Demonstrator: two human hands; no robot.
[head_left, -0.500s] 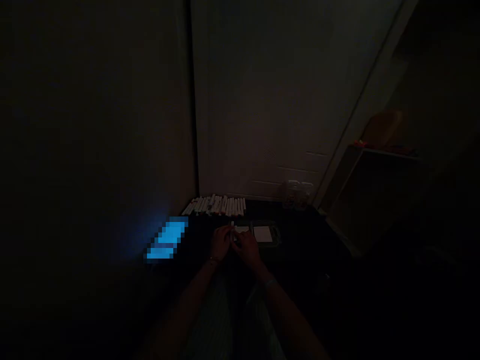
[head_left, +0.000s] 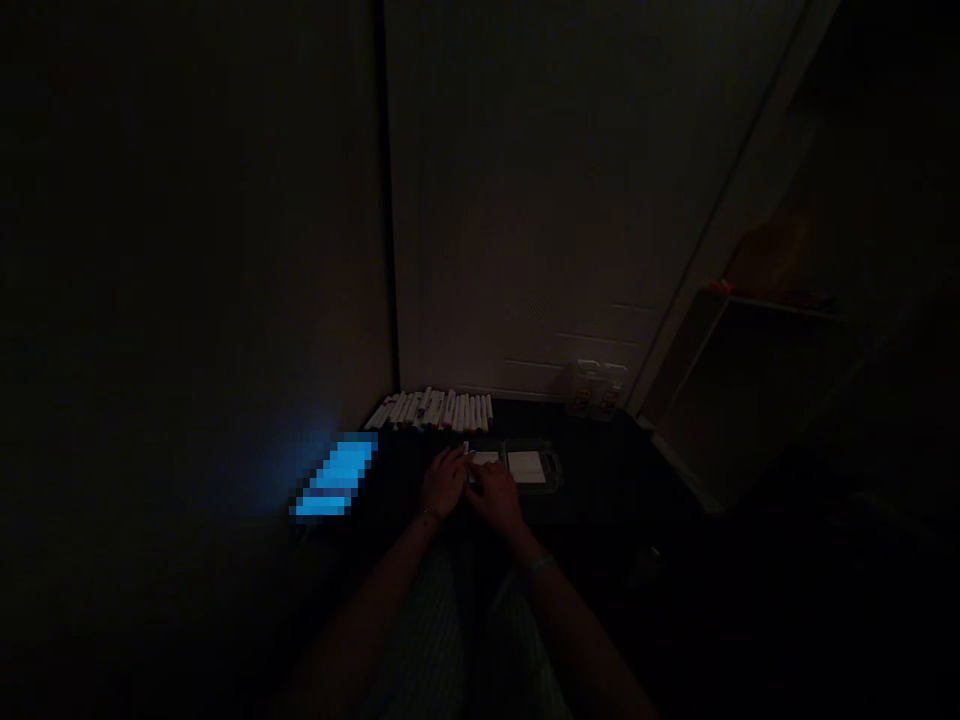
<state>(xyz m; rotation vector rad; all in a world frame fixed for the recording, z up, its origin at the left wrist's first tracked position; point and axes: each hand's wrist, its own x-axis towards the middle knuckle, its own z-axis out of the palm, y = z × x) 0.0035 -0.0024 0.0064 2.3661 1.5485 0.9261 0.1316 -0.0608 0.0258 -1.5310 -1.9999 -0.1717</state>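
The room is very dark. My left hand (head_left: 444, 481) and my right hand (head_left: 495, 497) are close together over a dark surface, meeting around a small pale object (head_left: 471, 472) whose shape I cannot make out. Which hand grips it is unclear. Just beyond the hands lies a dark open case (head_left: 553, 467) with two pale rectangles inside. A row of several white marker-like sticks (head_left: 439, 409) lies along the wall behind.
A glowing blue screen (head_left: 335, 478) lies to the left of my hands. Two small bottles (head_left: 594, 391) stand by the wall at the back right. A dim shelf unit (head_left: 739, 390) rises on the right. The wall is close behind.
My hands stay together at the same spot; the left hand's fingers have shifted slightly. Nothing else has moved.
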